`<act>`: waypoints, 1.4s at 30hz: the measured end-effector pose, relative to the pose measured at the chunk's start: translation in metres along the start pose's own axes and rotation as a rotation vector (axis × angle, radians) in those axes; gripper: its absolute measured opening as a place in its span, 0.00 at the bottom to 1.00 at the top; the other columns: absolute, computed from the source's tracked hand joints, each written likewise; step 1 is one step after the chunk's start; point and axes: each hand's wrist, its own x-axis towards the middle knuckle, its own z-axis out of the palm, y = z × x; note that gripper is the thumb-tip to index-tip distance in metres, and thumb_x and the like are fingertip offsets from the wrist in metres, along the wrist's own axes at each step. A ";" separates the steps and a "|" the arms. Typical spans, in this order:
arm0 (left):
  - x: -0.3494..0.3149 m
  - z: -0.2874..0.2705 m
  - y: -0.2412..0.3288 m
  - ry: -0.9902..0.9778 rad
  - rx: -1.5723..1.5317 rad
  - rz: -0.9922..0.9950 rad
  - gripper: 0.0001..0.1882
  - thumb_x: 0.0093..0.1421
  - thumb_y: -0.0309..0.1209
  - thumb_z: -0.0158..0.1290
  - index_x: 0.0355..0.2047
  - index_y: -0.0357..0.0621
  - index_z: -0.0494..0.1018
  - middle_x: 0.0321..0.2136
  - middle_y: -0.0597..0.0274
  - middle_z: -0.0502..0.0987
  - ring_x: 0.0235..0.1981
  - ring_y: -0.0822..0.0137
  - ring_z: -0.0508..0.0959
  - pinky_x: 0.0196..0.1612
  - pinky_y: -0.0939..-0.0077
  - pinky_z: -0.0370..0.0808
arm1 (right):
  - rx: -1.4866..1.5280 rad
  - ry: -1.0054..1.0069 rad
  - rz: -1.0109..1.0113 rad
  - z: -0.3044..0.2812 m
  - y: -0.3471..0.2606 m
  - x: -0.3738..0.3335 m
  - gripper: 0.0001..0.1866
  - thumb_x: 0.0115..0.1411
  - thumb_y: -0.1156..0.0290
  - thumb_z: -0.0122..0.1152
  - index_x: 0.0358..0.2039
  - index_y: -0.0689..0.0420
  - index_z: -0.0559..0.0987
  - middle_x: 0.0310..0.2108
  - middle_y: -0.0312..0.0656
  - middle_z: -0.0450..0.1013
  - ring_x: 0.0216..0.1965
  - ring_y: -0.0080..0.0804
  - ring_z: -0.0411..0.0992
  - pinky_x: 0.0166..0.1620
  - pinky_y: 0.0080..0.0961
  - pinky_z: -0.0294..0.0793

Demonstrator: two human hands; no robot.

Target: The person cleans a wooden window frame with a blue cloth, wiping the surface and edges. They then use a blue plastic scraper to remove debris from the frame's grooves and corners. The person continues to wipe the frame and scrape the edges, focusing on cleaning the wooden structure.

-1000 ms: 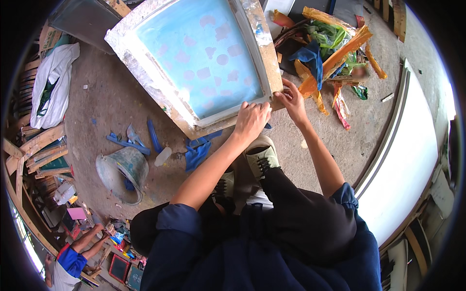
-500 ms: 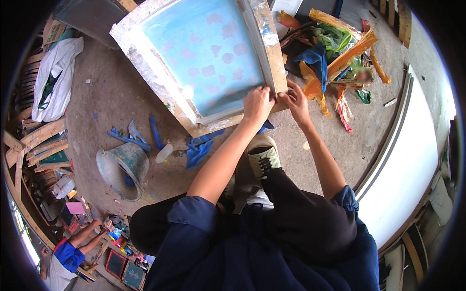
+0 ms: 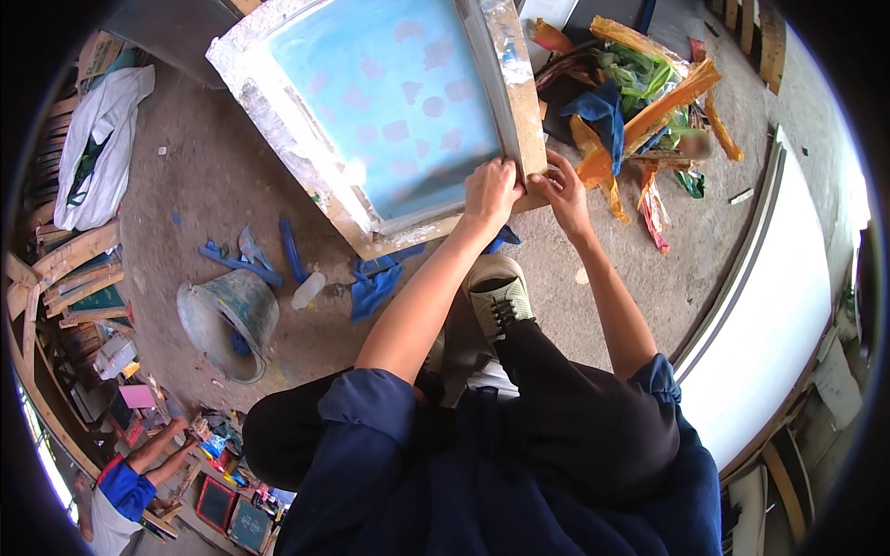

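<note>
A grey bucket (image 3: pixel 248 295) lies on its side on the floor; above and to the right of it is a wooden frame (image 3: pixel 293 139) stretched with blue mesh (image 3: pixel 389 102). The wood looks stiff and fairly heavy, the mesh thin, taut and easily dented or torn, so a hold is best taken on the bars, at opposite sides, clear of the mesh. Smears crust the left bar, which may feel rough or flaky. Further right of the bucket, the left hand (image 3: pixel 494 192) is curled over the frame's near right corner, its fingertips hidden; whether it grips the bar or something small, I cannot tell. Just beyond, the right hand (image 3: pixel 563 195) is bent narrow, thumb near forefinger, against the corner's outer edge; any pinch there cannot be made out. Farthest right from the bucket leans or lies a white board (image 3: pixel 774 278).
</note>
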 end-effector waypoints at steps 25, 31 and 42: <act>-0.054 -0.002 -0.022 0.165 0.067 0.362 0.23 0.47 0.28 0.57 0.47 0.49 0.72 0.37 0.62 0.66 0.41 0.62 0.68 0.42 0.67 0.70 | -0.060 0.014 0.026 0.001 -0.003 -0.002 0.26 0.57 0.69 0.61 0.55 0.60 0.66 0.42 0.42 0.72 0.43 0.25 0.70 0.46 0.25 0.70; -0.064 -0.001 -0.013 0.177 0.026 0.288 0.28 0.47 0.28 0.59 0.51 0.50 0.68 0.39 0.57 0.64 0.43 0.58 0.66 0.45 0.63 0.69 | -0.058 0.015 0.021 0.003 -0.005 -0.004 0.26 0.57 0.69 0.61 0.55 0.60 0.66 0.43 0.41 0.72 0.42 0.26 0.70 0.46 0.25 0.70; -0.061 -0.008 -0.017 0.118 -0.252 0.276 0.23 0.50 0.26 0.56 0.47 0.40 0.62 0.40 0.51 0.63 0.44 0.52 0.66 0.50 0.60 0.66 | -0.122 0.033 -0.049 -0.002 -0.004 -0.003 0.25 0.56 0.70 0.61 0.54 0.60 0.67 0.46 0.43 0.69 0.43 0.29 0.71 0.47 0.27 0.70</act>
